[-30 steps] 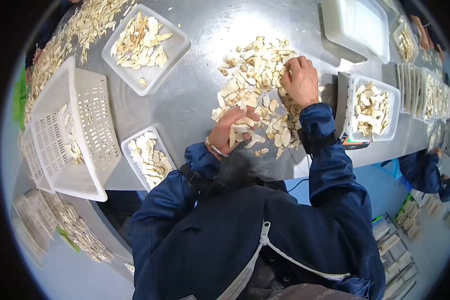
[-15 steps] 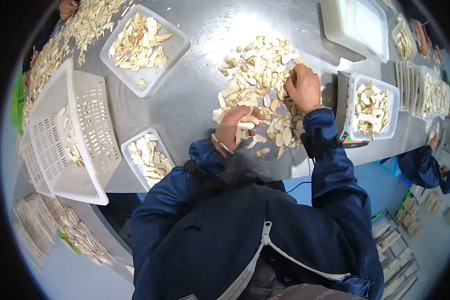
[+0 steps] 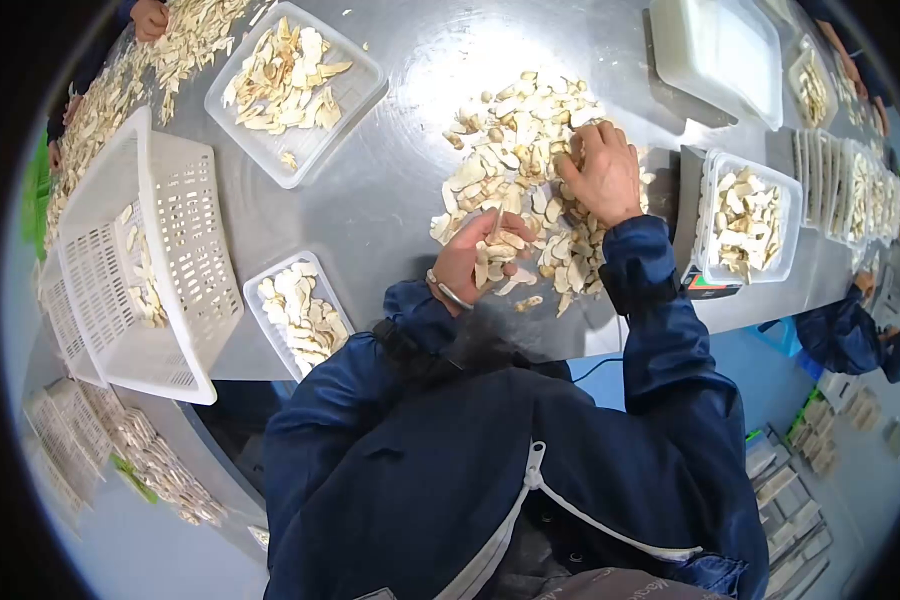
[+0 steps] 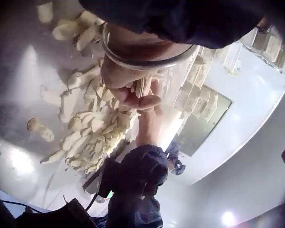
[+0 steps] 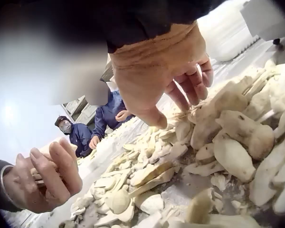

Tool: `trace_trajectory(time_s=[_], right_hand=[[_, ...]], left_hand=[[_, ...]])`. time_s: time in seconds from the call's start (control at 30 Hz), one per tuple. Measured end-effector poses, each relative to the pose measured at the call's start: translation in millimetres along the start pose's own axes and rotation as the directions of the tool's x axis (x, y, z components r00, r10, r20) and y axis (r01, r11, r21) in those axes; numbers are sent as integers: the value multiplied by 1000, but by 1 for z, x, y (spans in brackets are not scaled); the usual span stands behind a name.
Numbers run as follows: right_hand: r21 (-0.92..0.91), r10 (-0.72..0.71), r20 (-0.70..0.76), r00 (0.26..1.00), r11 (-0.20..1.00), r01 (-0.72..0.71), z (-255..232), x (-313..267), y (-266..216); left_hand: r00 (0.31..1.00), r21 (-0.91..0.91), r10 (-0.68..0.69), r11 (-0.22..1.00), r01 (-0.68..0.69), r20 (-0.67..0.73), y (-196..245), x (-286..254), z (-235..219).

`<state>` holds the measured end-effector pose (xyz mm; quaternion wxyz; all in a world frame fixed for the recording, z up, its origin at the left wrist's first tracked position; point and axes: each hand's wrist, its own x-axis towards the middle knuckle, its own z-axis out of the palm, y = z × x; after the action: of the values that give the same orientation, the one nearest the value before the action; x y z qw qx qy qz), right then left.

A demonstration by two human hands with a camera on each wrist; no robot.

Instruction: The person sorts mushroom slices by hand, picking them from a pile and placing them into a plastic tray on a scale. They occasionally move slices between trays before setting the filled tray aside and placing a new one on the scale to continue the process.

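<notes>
Pale dried slices lie in a loose pile (image 3: pixel 510 150) on the metal table (image 3: pixel 370 200). At the pile's near left side the left hand (image 3: pixel 470 255) holds several slices, its fingers curled round them; the left wrist view shows slices between thumb and fingers of that hand (image 4: pixel 133 85). Over the pile's right side is the right hand (image 3: pixel 605 178). In the right wrist view the right hand (image 5: pixel 164 78) has its fingers bent loosely downward, tips at the slices (image 5: pixel 232 154), with no slice seen between thumb and fingers.
Right of the pile, a filled tub (image 3: pixel 745 225) stands on a scale. Stacked clear tubs (image 3: pixel 715 55) are at the back right. On the left are a tray of slices (image 3: pixel 345 115), a small filled tray (image 3: pixel 300 310) and a white perforated basket (image 3: pixel 185 210). Other people are at the table's far edges.
The left hand has turned and moved slightly right, still with slices in it. The right hand first drew back a little toward the body, and its fingers now look more spread.
</notes>
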<state>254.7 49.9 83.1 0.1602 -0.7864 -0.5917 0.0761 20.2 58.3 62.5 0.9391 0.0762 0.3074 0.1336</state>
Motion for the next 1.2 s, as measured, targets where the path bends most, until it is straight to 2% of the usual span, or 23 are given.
trace_trajectory(time_s=[0.03, 0.13, 0.17, 0.27, 0.33, 0.4, 0.43, 0.5, 0.53, 0.57, 0.67, 0.7, 0.9, 1.0, 1.03, 1.13, 1.17, 1.2], right_hand=[[-12, -22, -39, 999, 1000, 21, 6, 1, 4], [52, -34, -13, 999, 998, 35, 8, -2, 13], [42, -75, -96, 993, 996, 79, 6, -3, 16], [120, 16, -224, 974, 993, 11, -5, -11, 25], [278, 186, -101, 977, 948, -151, -16, -19, 20], [457, 357, 69, 932, 819, -348, -28, -26, 8], [458, 386, 161, 908, 786, -415, -36, -25, 0], [291, 214, -28, 976, 936, -197, -29, -22, 9], [187, 110, -109, 988, 978, -89, -23, -18, 16], [103, -6, -133, 991, 995, 19, -17, -12, 24], [41, -148, -49, 988, 988, 150, 2, 2, 35], [38, -173, -91, 981, 983, 177, 6, 4, 34], [63, -133, -60, 989, 989, 136, -4, -8, 41], [96, -12, -27, 1000, 995, 14, -12, -23, 40], [66, 8, -89, 996, 998, -2, -18, -27, 33], [255, 223, 15, 975, 942, -220, -19, -33, 28], [435, 347, 93, 933, 829, -351, -25, -36, 25], [504, 355, 119, 927, 783, -364, -22, -39, 27]], left_hand=[[1000, -22, 10, 1000, -10, 15, 1, -1, -2], [997, 23, 47, 999, -46, -55, 2, -4, -5], [996, 42, 48, 998, -45, -79, 3, -4, -5], [991, 95, 68, 994, -57, -117, 7, -5, 2], [991, 130, 94, 988, -80, -100, 8, -6, 8], [994, 103, 78, 992, -70, -74, 5, 0, 4], [996, 90, 70, 994, -64, -62, 4, 2, 3], [997, 87, 60, 995, -56, -42, 5, 2, 2], [998, 87, 55, 995, -52, -33, 6, 1, 2], [998, 92, 48, 995, -45, -29, 6, 2, 2], [998, 103, 39, 994, -34, -50, 8, -3, 0], [997, 108, 39, 994, -31, -68, 9, -5, 1], [992, 130, 51, 991, -36, -114, 8, -6, 0], [994, 153, 65, 987, -52, -87, 9, -4, 0], [994, 164, 72, 985, -57, -83, 9, -2, 1], [997, 178, 56, 983, -45, -59, 9, 1, 3], [997, 178, 52, 983, -42, -52, 9, 3, 3], [997, 175, 49, 984, -39, -52, 7, 2, 3]])
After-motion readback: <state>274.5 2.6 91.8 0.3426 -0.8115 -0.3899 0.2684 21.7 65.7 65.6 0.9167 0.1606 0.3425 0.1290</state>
